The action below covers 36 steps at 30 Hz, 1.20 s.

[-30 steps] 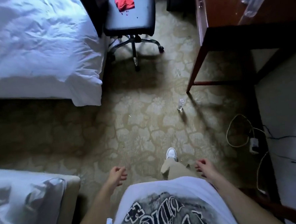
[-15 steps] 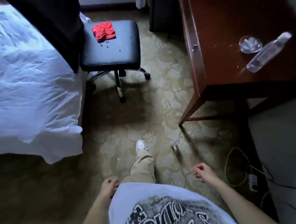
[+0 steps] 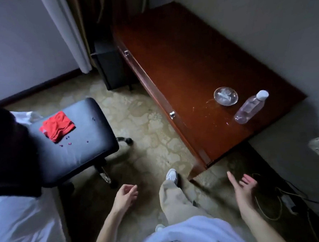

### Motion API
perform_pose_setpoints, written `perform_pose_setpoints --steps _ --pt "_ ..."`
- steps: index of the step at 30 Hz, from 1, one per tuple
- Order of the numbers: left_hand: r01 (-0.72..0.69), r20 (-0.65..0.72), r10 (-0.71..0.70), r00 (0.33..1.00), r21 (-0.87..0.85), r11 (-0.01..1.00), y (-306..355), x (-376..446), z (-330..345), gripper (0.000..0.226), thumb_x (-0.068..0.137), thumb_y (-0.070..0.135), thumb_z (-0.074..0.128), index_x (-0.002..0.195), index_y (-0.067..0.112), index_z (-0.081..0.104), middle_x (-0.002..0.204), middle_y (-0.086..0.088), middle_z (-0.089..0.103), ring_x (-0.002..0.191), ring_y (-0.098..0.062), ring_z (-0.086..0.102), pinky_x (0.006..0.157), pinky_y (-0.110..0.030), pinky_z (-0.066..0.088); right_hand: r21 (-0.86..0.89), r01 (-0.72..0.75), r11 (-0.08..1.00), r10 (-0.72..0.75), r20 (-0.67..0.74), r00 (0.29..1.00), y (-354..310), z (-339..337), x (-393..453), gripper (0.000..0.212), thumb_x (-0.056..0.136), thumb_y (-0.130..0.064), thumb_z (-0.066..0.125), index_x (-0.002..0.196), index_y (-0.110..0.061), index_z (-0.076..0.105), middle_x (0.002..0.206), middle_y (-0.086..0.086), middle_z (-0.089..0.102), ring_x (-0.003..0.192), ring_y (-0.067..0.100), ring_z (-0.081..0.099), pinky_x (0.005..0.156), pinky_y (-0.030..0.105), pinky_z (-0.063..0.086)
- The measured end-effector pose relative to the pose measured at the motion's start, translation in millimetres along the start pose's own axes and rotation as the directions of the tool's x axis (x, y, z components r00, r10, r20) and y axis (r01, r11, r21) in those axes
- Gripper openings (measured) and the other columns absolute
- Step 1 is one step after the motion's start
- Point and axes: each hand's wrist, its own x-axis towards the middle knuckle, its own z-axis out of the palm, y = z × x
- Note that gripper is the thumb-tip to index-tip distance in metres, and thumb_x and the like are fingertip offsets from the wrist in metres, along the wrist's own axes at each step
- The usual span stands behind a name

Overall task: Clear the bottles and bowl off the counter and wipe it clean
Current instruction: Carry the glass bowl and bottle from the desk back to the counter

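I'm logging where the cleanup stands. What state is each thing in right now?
Bottle: capped, lying on the desk.
Bowl: upright on the desk, beside the bottle.
Red cloth: folded on the chair.
Left hand: loosely curled, empty.
Right hand: open, empty.

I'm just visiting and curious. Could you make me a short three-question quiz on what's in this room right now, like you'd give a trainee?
1. True or false: the bottle on the wooden counter stands with its white cap on.
2. Which sits on the chair seat? A) the glass bowl B) a red cloth C) a shoe
3. Fill in: both the left hand and the right hand hold ____.

Key
1. True.
2. B: the red cloth; the glass bowl is on the counter beside the bottle.
3. Nothing.
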Motion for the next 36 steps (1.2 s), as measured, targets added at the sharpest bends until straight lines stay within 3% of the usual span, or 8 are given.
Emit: perform_pose_setpoints --steps 5,9,17,23,25,27,31,36 --pt "-0.127 0.154 0.119 0.981 0.041 0.991 126 56 47 0.021 0.094 0.027 0.059 0.099 0.007 0.062 0.086 -0.007 0.07 0.071 -0.016 0.065 0.058 -0.026 0.045 0.197 0.105 0.975 -0.065 -0.202 0.977 -93 45 64 0.088 0.063 -0.043 0.087 0.131 -0.016 0.038 0.13 0.003 0.041 0.117 0.016 0.048 0.103 0.045 0.045" --pt "-0.295 0.389 0.247 0.887 0.068 0.953 237 101 105 0.026 0.098 0.026 0.051 0.107 0.002 0.057 0.09 -0.01 0.069 0.071 -0.019 0.069 0.061 -0.027 0.05 0.254 0.19 0.948 -0.143 -0.193 0.971 -157 57 106 0.092 0.066 -0.021 0.088 0.137 -0.017 0.03 0.142 0.005 0.035 0.129 0.016 0.041 0.111 0.039 0.035" --pt "-0.448 0.671 0.162 0.724 0.279 0.849 374 185 237 0.036 0.089 0.054 0.057 0.103 0.023 0.044 0.112 -0.02 0.066 0.092 -0.034 0.07 0.079 -0.051 0.059 0.242 0.165 0.956 -0.064 -0.375 0.925 -195 54 165 0.1 0.054 -0.009 0.093 0.137 -0.018 0.038 0.141 -0.003 0.045 0.13 0.01 0.041 0.114 0.031 0.027" --pt "-0.523 0.797 0.032 0.603 0.364 0.771 406 209 319 0.057 0.092 0.051 0.055 0.117 0.0 0.053 0.103 -0.024 0.07 0.069 -0.034 0.074 0.056 -0.044 0.061 0.362 0.083 0.928 0.097 -0.452 0.887 -200 83 167 0.09 0.037 -0.03 0.093 0.117 -0.019 0.054 0.11 0.005 0.064 0.099 0.015 0.061 0.091 0.03 0.045" --pt "-0.567 0.788 0.056 0.613 0.39 0.725 400 226 342 0.064 0.087 0.062 0.053 0.114 0.004 0.05 0.11 -0.021 0.067 0.077 -0.037 0.073 0.062 -0.05 0.061 0.386 0.106 0.916 0.096 -0.47 0.877 -202 94 170 0.086 0.044 -0.012 0.095 0.118 -0.024 0.052 0.107 0.003 0.062 0.093 0.006 0.063 0.085 0.02 0.049" --pt "-0.567 0.76 0.051 0.648 0.437 0.698 411 207 348 0.05 0.093 0.053 0.048 0.115 0.009 0.043 0.112 -0.018 0.06 0.083 -0.037 0.07 0.06 -0.048 0.061 0.385 0.117 0.915 0.11 -0.519 0.848 -207 100 175 0.082 0.052 -0.006 0.093 0.12 -0.028 0.052 0.109 -0.004 0.06 0.091 -0.007 0.061 0.083 0.013 0.05" --pt "-0.542 0.771 -0.004 0.637 0.452 0.709 419 190 346 0.032 0.102 0.039 0.035 0.122 0.015 0.041 0.105 -0.015 0.056 0.05 -0.022 0.069 0.037 -0.027 0.052 0.411 0.091 0.907 0.173 -0.561 0.81 -218 103 176 0.066 0.058 -0.015 0.092 0.109 -0.031 0.053 0.103 -0.003 0.063 0.082 -0.009 0.063 0.066 0.013 0.052" --pt "-0.61 0.761 0.048 0.647 0.479 0.631 383 257 368 0.05 0.078 0.073 0.033 0.108 0.033 0.042 0.114 -0.016 0.067 0.079 -0.041 0.072 0.066 -0.058 0.059 0.498 0.087 0.863 0.284 -0.619 0.732 -197 104 149 0.069 0.057 -0.014 0.091 0.116 -0.017 0.055 0.108 0.005 0.067 0.098 0.016 0.067 0.082 0.024 0.056"
